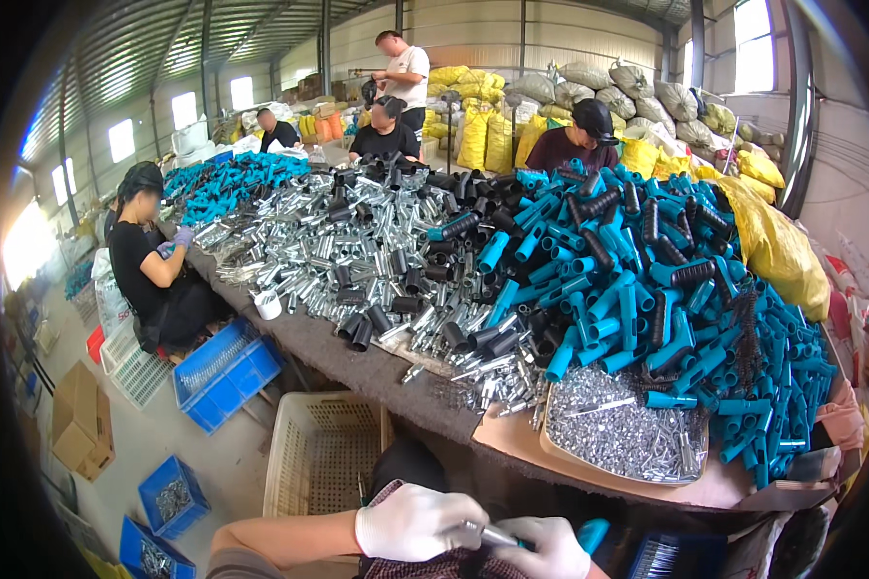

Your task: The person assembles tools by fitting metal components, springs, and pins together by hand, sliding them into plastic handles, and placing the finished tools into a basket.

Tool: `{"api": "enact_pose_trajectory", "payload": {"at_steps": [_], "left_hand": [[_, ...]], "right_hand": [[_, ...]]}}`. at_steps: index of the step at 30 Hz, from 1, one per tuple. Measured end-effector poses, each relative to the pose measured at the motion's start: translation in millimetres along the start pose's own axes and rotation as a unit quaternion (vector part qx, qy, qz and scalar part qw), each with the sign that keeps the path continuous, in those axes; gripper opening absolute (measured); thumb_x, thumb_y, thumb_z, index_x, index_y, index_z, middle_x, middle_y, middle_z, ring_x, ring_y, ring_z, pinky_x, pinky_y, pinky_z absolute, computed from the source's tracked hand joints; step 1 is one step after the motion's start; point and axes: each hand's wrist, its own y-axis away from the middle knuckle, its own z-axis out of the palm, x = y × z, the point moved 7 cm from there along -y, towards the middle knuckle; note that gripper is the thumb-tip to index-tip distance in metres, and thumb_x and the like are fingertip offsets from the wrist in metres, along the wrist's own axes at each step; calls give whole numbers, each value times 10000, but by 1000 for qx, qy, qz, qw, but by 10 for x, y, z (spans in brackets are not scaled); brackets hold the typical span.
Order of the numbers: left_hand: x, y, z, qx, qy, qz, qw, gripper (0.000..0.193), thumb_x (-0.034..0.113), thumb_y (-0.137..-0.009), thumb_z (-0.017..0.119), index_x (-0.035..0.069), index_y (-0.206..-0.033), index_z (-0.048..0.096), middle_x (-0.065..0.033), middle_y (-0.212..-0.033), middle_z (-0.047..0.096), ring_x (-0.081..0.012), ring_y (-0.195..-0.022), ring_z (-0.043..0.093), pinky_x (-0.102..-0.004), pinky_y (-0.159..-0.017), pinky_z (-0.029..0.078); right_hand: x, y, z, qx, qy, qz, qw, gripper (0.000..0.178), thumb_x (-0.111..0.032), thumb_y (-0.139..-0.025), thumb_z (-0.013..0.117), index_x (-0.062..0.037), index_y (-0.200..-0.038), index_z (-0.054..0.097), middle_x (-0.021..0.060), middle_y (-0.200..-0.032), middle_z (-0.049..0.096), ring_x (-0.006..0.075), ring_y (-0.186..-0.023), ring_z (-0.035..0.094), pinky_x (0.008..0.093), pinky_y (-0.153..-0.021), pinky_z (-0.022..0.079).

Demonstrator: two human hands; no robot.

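My left hand (417,522), in a white glove, is closed around one end of a shiny metal tube (495,536) low in the head view, above my lap. The fingers of my right hand (547,550), also gloved in white, close on the tube's other end. Glove and motion blur hide parts of the tube. A teal plastic handle (593,534) shows just right of my right hand; whether that hand touches it, I cannot tell. Ahead on the table (410,391) lie heaps of metal tubes (290,232), black sleeves (434,253) and teal handles (686,318).
A shallow tray (548,439) of small metal parts sits at the table's near edge. A cream crate (278,454) stands left of my lap, with blue crates (224,374) beyond. Co-workers sit around the table; one person (154,256) is at the left. Yellow sacks (777,246) border the right.
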Motion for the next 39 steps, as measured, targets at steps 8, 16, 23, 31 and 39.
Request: {"api": "enact_pose_trajectory", "payload": {"at_steps": [8,16,23,31,39], "left_hand": [[179,-74,-117,-14,33,118,992,330,202,-838,757,90,-1129,652,-84,-945,688,-286,-772,695,-370,-656,558],[288,-22,-31,42,89,143,985,234,178,-836,789,74,-1013,676,-64,-818,715,-253,-654,702,-345,-577,547],[490,7,-60,-17,21,296,955,240,227,-863,733,95,-1053,668,-62,-840,643,-230,-653,646,-350,-539,511],[307,-244,-153,-6,-24,189,982,293,266,-856,742,116,-1087,643,-47,-863,675,-234,-706,675,-351,-570,534],[469,-214,-21,-62,64,277,957,205,182,-889,688,79,-1061,647,-86,-746,619,-254,-611,631,-358,-526,492]], "right_hand": [[24,-1,-30,-60,-95,64,992,465,-387,-889,700,27,-1101,689,155,-911,710,233,-848,681,349,-777,529],[64,-5,108,-128,-155,12,979,433,-355,-871,735,28,-1069,694,148,-828,698,225,-724,669,336,-672,527],[244,23,283,-293,-361,73,883,520,-437,-880,751,48,-1055,685,73,-797,669,104,-641,595,264,-560,472],[231,-56,-58,-105,-112,14,988,535,-441,-930,677,70,-1088,687,159,-959,718,252,-842,679,347,-766,520],[471,90,156,-287,-269,63,917,494,-443,-918,697,11,-1111,686,135,-985,726,278,-825,688,374,-766,544]]}}
